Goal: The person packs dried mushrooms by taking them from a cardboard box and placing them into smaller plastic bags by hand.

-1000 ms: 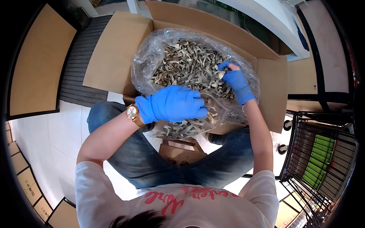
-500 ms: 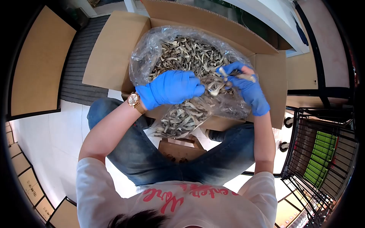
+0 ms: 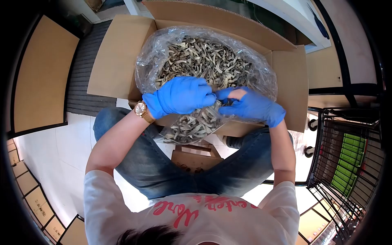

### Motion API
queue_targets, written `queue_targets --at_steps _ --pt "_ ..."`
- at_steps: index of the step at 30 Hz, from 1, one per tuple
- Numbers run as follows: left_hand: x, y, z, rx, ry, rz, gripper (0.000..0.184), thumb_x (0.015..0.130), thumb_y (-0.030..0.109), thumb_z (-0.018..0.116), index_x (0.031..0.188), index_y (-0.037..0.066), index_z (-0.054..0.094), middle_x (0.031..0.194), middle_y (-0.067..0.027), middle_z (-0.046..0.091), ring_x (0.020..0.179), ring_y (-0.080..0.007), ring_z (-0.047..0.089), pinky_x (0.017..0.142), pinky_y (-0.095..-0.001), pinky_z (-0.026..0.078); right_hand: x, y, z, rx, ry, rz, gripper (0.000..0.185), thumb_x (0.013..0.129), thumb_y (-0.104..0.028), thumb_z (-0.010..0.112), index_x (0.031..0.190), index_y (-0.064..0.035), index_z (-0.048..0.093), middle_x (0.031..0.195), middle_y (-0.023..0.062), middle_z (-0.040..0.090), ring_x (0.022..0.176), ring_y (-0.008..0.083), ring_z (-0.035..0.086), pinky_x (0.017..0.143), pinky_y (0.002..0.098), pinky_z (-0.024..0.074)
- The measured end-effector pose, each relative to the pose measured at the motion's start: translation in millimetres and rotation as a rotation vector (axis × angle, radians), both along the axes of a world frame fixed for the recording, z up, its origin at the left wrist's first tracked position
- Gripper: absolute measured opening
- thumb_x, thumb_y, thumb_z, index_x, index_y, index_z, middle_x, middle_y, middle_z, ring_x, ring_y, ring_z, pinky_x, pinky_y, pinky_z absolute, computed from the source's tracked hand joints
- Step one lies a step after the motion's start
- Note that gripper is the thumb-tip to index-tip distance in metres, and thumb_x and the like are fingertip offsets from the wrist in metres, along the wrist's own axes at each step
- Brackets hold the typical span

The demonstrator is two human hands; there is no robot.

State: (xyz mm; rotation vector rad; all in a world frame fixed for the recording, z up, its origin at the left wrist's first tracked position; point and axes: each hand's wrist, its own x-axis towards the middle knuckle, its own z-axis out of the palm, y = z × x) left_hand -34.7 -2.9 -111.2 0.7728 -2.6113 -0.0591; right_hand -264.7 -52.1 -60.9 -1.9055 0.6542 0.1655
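Note:
My left hand [image 3: 181,96], in a blue glove, is closed on the gathered top of a small clear plastic bag [image 3: 194,127]. This bag bulges with grey-brown dried strips that look like mushroom pieces, and it hangs over the box's near edge. My right hand [image 3: 255,105], also gloved, meets it at the bag's mouth with fingers bent inward; bare skin shows near its thumb. What lies between those fingertips is mostly hidden. Beyond both hands, a large clear liner bag [image 3: 149,61] full of the same dried strips [image 3: 204,57] sits inside an open cardboard box [image 3: 288,77].
My knees [image 3: 139,157] flank a small wooden stool [image 3: 196,161] below the small bag. A black wire cart [image 3: 322,163] holding a green crate [image 3: 349,159] stands to the right. At the left are a dark ribbed mat [image 3: 92,65] and a tan panel [image 3: 45,73].
My right hand has moved left and down from above the liner bag to the small bag's mouth. The pale strips that showed in its fingers are out of sight. My left hand keeps its hold.

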Motion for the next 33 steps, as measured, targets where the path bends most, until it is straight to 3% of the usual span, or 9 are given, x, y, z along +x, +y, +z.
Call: queue_targets --at_steps 4,12,14,16,20,22,24,29,33 --pt "3 2 7 -0.036 0.015 0.028 0.012 0.074 0.016 0.059 0.086 0.018 0.056 0.079 -0.0007 0.053 0.074 -0.0201 0.056 0.057 -0.032 0.049 -10 -6 9 -0.034 -0.256 -0.082 0.037 0.091 -0.014 0.057 0.127 -0.0111 0.056 0.116 0.0115 0.064 0.093 0.0217 0.063 0.086 0.032 0.0472" --pt "11 0 18 -0.12 0.075 0.079 0.016 0.073 0.015 0.064 0.088 0.018 0.06 0.084 -0.001 0.058 0.078 -0.0218 0.059 0.061 -0.0333 0.05 -37 -17 35 -0.039 -0.23 -0.466 0.031 0.089 -0.004 0.059 0.119 -0.0057 0.062 0.114 0.0053 0.066 0.098 0.0121 0.062 0.087 0.0259 0.0487" --pt "15 -8 26 -0.181 0.117 0.085 0.014 0.074 0.016 0.059 0.089 0.017 0.058 0.079 -0.0013 0.053 0.075 -0.0206 0.057 0.058 -0.0323 0.049 -44 -26 26 -0.345 -0.446 -0.56 0.031 0.089 -0.004 0.061 0.119 -0.0053 0.062 0.111 0.0064 0.066 0.095 0.0127 0.063 0.088 0.0275 0.0495" --pt "21 -17 45 -0.233 0.123 0.126 0.015 0.074 0.016 0.062 0.089 0.016 0.059 0.08 -0.0016 0.055 0.075 -0.021 0.057 0.058 -0.0325 0.049 -45 -29 28 -0.358 -0.521 -0.652 0.03 0.088 -0.004 0.062 0.118 -0.0041 0.062 0.111 0.0065 0.066 0.096 0.0129 0.062 0.088 0.0274 0.0492" --pt "25 -33 78 -0.348 0.224 0.209 0.024 0.067 0.006 0.069 0.088 0.012 0.06 0.087 -0.0037 0.061 0.084 -0.0248 0.061 0.062 -0.0341 0.05 -49 -37 25 -0.214 -0.526 -0.684 0.029 0.087 -0.004 0.062 0.116 -0.0032 0.063 0.111 0.0061 0.066 0.099 0.0153 0.062 0.09 0.0282 0.0487" --pt "21 -44 92 -0.416 0.277 0.201 0.021 0.071 0.013 0.068 0.091 0.016 0.062 0.087 -0.0016 0.06 0.078 -0.0225 0.059 0.06 -0.0339 0.049 -47 -39 32 -0.188 -0.483 -0.684 0.028 0.087 -0.003 0.062 0.115 -0.003 0.063 0.11 0.0062 0.066 0.099 0.0161 0.062 0.091 0.0287 0.0486" --pt "17 -49 108 -0.428 0.3 0.204 0.021 0.071 0.013 0.067 0.091 0.017 0.061 0.087 -0.001 0.06 0.08 -0.0225 0.06 0.061 -0.0344 0.049 -37 -31 44 -0.136 -0.673 -0.775 0.025 0.086 -0.002 0.062 0.111 -0.0001 0.065 0.109 0.0086 0.067 0.1 0.0165 0.062 0.09 0.0295 0.0494" --pt "23 -65 141 -0.552 0.1 0.198 0.022 0.072 0.012 0.064 0.092 0.02 0.058 0.088 0.0002 0.059 0.083 -0.0224 0.06 0.063 -0.0342 0.049 -23 -32 76 -0.454 -0.797 -0.708 0.021 0.087 0.001 0.056 0.106 0.0051 0.065 0.107 0.0131 0.067 0.091 0.0162 0.064 0.085 0.029 0.052" --pt "36 -79 157 -0.488 -0.005 0.258 0.023 0.07 0.012 0.066 0.091 0.019 0.058 0.09 0.0001 0.061 0.09 -0.0227 0.059 0.074 -0.0358 0.049 -33 -38 86 -0.52 -0.954 -0.952 0.022 0.087 0.0 0.057 0.105 -0.0015 0.068 0.1 0.0084 0.067 0.087 0.0132 0.062 0.078 0.0257 0.0505"
